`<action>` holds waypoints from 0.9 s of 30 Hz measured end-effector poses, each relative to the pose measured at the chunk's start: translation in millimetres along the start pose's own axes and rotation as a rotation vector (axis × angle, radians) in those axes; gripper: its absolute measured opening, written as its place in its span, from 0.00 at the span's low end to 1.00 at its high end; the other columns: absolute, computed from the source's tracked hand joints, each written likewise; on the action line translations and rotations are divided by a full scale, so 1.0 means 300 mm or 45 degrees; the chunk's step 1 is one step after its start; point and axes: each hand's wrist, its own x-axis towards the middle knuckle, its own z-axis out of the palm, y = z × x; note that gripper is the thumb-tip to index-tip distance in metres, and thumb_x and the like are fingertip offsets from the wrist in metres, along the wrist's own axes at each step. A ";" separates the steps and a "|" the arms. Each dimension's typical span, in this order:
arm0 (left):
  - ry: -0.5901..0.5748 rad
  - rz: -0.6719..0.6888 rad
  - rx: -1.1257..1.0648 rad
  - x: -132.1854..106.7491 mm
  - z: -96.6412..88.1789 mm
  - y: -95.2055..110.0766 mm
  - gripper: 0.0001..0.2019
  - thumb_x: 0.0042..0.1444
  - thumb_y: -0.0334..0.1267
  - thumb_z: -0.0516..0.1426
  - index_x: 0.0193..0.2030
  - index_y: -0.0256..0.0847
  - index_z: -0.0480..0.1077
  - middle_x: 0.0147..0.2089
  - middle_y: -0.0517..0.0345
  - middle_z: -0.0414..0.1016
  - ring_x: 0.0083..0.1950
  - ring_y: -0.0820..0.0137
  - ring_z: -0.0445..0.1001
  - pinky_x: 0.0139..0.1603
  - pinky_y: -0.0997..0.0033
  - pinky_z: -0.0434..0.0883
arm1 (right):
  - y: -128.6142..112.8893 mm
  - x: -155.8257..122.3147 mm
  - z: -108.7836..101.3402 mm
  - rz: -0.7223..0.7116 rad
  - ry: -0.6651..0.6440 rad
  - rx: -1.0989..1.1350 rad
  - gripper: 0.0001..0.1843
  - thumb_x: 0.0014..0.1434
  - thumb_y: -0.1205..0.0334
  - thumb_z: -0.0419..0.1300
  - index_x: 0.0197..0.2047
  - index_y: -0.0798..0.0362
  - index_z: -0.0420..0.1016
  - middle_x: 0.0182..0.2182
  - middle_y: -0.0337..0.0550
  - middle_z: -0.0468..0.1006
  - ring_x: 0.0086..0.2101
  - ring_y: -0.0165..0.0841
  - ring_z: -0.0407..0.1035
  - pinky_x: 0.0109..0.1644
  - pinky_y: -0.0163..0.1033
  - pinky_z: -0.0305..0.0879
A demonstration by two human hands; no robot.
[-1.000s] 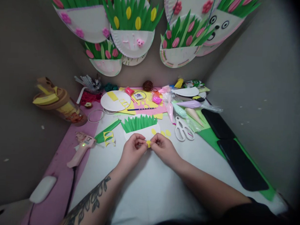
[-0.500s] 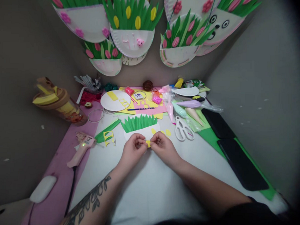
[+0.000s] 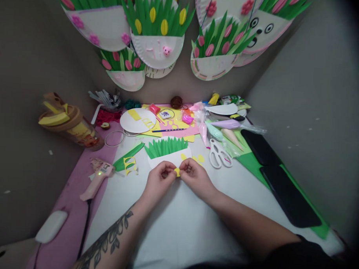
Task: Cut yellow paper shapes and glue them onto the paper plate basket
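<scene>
White paper covers my table (image 3: 176, 228). Both hands pinch one small yellow piece (image 3: 177, 172) between their fingertips, left hand (image 3: 158, 180) and right hand (image 3: 196, 177) equally near. The grass-topped plate (image 3: 173, 157) lies just beyond, toward the far edge.

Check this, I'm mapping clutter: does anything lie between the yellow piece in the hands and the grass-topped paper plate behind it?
Nothing visible does. The left hand and right hand pinch the yellow piece just before the paper plate; scissors and glue gun lie off to the sides.
</scene>
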 end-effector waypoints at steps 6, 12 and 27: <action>-0.007 -0.013 0.040 -0.004 -0.001 0.002 0.05 0.50 0.34 0.57 0.35 0.39 0.70 0.33 0.58 0.75 0.33 0.72 0.72 0.35 0.74 0.67 | 0.002 0.000 0.001 0.011 0.001 0.007 0.05 0.49 0.65 0.56 0.32 0.51 0.66 0.27 0.35 0.70 0.29 0.31 0.65 0.33 0.36 0.61; -0.006 -0.010 0.052 -0.003 0.000 0.000 0.05 0.51 0.36 0.58 0.35 0.39 0.71 0.33 0.58 0.75 0.34 0.71 0.73 0.36 0.73 0.68 | 0.002 0.002 -0.002 0.018 -0.008 -0.012 0.04 0.49 0.65 0.56 0.32 0.51 0.67 0.27 0.36 0.70 0.29 0.31 0.66 0.34 0.37 0.61; 0.000 -0.072 0.016 0.002 0.004 -0.012 0.10 0.48 0.35 0.58 0.39 0.39 0.68 0.30 0.60 0.74 0.32 0.72 0.72 0.36 0.73 0.67 | -0.001 -0.001 0.003 -0.013 -0.012 -0.012 0.05 0.49 0.65 0.56 0.33 0.51 0.67 0.27 0.36 0.70 0.29 0.31 0.66 0.33 0.36 0.63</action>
